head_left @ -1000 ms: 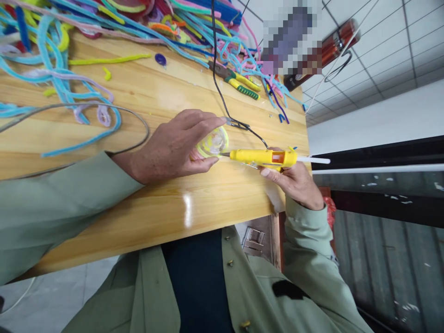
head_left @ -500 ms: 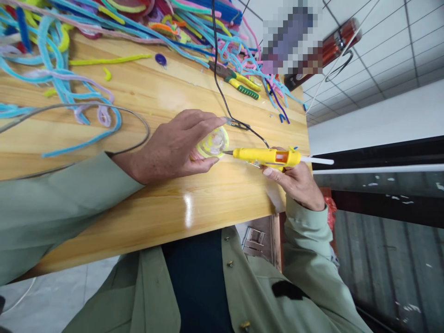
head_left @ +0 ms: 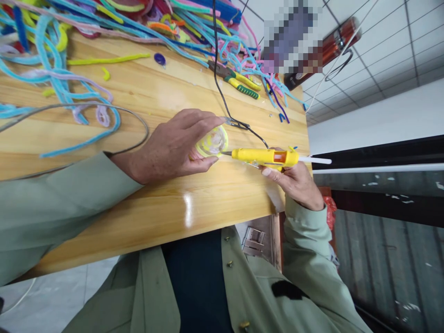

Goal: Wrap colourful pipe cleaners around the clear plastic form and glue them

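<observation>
Fingers and thumb of my left hand (head_left: 173, 145) curl round a small round piece (head_left: 213, 141), clear and whitish in the middle with a yellow edge; its exact kind I cannot make out. My right hand (head_left: 294, 180) grips a yellow glue gun (head_left: 265, 157) lying nearly level. From its back sticks a white glue stick (head_left: 317, 160). The metal nozzle (head_left: 227, 153) points left and meets the rim of the round piece, or sits just in front of it. Part of that piece is hidden behind my left fingers.
A heap of coloured pipe cleaners (head_left: 138, 23) covers the far side of the wooden table (head_left: 166, 203). Pliers (head_left: 236, 78) with yellow-green handles lie beside it. A black cord (head_left: 222, 92) runs down to the glue gun. At the far right lies a red thermos (head_left: 322, 53).
The glue gun and my right hand have shifted very slightly left. My left hand and the round piece look almost unmoved.
</observation>
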Tool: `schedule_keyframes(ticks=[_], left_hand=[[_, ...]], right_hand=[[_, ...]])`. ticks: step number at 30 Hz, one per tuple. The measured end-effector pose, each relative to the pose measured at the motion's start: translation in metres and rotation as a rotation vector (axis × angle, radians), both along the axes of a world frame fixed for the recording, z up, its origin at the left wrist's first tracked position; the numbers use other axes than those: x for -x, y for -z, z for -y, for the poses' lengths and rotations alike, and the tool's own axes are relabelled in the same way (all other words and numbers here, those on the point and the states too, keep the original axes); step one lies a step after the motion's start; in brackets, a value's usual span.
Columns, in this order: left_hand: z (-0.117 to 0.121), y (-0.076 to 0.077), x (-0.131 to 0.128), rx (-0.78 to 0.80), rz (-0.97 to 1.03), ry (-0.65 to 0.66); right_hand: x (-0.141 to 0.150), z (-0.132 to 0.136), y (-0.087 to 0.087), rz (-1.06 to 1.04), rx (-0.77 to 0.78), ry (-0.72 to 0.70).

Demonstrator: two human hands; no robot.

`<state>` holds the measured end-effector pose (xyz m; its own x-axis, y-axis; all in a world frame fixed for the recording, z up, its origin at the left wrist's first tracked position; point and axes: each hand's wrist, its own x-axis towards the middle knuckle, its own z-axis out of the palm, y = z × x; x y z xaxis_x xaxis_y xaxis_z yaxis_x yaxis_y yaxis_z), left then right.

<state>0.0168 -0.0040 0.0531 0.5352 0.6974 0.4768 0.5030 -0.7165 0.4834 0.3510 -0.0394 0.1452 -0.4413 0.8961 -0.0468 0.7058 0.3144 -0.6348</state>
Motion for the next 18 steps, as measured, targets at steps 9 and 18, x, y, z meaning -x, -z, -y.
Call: schedule_keyframes(ticks=[9,18], left_hand=[[-0.001,-0.001,0.000,0.009,0.009,0.000],[-0.001,0.007,0.003,-0.041,0.062,0.022]], right_hand=[[-0.006,0.003,0.009,-0.044,0.041,0.013],[-0.017,-0.022,0.036,-0.512,0.032,0.263]])
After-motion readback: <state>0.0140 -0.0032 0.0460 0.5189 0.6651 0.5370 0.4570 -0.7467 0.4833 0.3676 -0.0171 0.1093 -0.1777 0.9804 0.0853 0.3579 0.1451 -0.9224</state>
